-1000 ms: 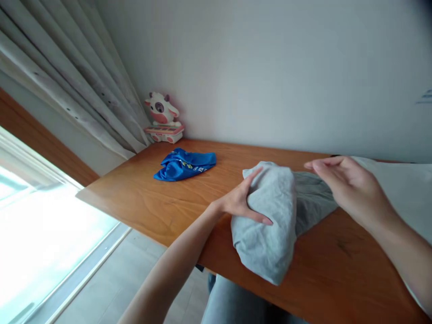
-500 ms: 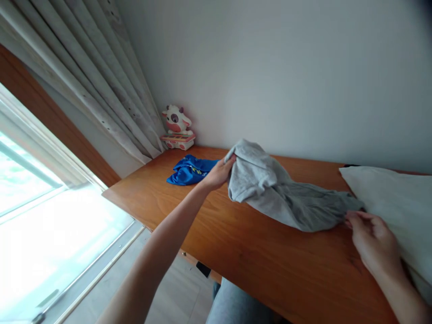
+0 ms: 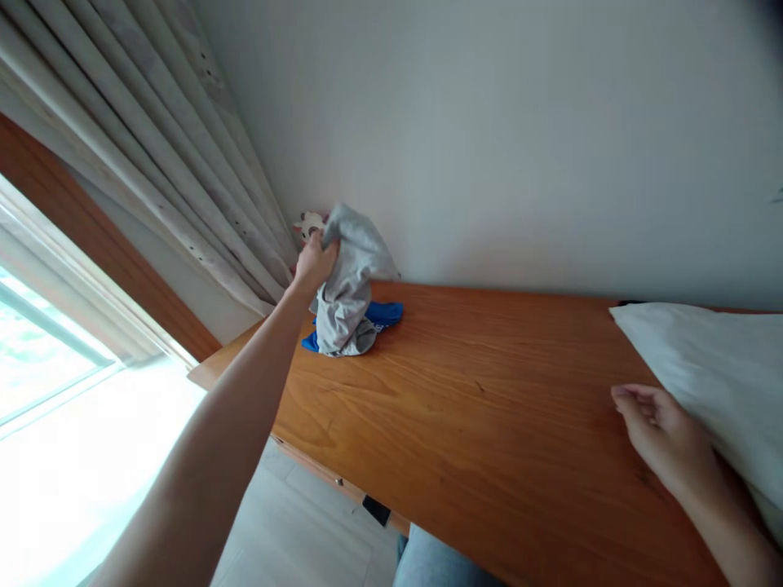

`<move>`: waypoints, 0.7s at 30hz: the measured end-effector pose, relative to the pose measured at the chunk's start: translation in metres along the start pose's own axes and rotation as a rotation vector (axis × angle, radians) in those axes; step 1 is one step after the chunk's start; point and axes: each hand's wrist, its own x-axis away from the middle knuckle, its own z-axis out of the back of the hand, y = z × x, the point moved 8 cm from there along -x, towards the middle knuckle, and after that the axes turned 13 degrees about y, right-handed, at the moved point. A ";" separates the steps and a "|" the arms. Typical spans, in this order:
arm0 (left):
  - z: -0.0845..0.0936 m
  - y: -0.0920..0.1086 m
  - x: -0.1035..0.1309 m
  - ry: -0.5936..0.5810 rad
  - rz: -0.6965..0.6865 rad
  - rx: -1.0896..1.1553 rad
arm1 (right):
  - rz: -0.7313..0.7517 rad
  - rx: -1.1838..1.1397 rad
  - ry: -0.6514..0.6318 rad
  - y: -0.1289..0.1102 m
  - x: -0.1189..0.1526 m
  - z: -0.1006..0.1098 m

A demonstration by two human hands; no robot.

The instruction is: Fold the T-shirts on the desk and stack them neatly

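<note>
One grey cloth [image 3: 351,302] raised at the bench's far left corner

Head view: the left hand [image 3: 316,259] has its grip pinched on the upper part of the grey cloth, whose lower folds hang in front of a blue cloth [image 3: 387,314] on the bench [image 3: 465,408]. A cow toy [image 3: 310,224] shows partly behind. Toward the bench's right side, the right hand [image 3: 664,432] has its grip curled closed, beside a white cloth [image 3: 703,350].

The left hand [image 3: 316,259] grips a crumpled light-grey fabric garment [image 3: 355,273] above the brown wooden surface [image 3: 465,424], in front of shiny blue printed cloth [image 3: 385,314]; the right hand [image 3: 664,428], fingers curled, is near a white cushion-like item [image 3: 715,367].
</note>
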 end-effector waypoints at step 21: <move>-0.174 0.141 0.283 -0.442 -0.590 0.354 | 0.173 -0.237 0.088 -0.015 0.004 0.004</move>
